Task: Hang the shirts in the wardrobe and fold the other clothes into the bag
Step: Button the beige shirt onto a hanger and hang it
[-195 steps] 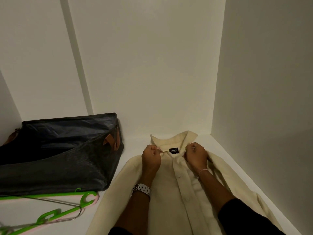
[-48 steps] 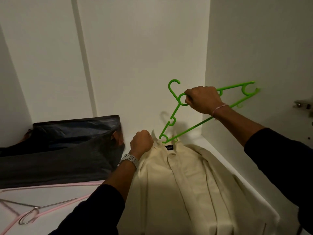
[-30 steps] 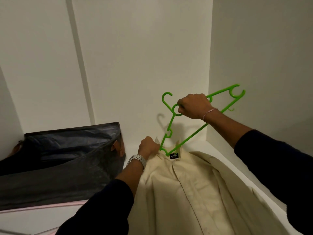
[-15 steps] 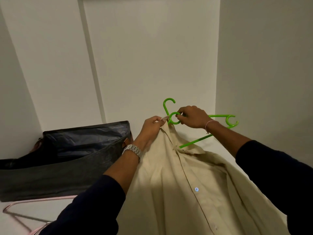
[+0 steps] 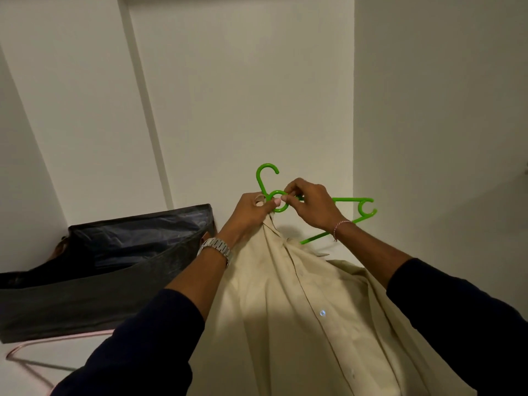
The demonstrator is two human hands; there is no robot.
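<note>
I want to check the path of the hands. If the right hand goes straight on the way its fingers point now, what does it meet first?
The right hand points leftward at the green hanger ring, so it would probably meet the left hand almost at once; their fingertips look nearly touching.

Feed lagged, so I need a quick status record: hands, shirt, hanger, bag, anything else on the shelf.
left hand: grips the shirt collar, thumb on the hanger's ring
right hand: pinches the green hanger at its ring
shirt: cream, collar lifted, one hanger arm inside
green hanger: other arm still outside
bag: dark, open, at left
pink hanger: on the shelf before the bag
</note>
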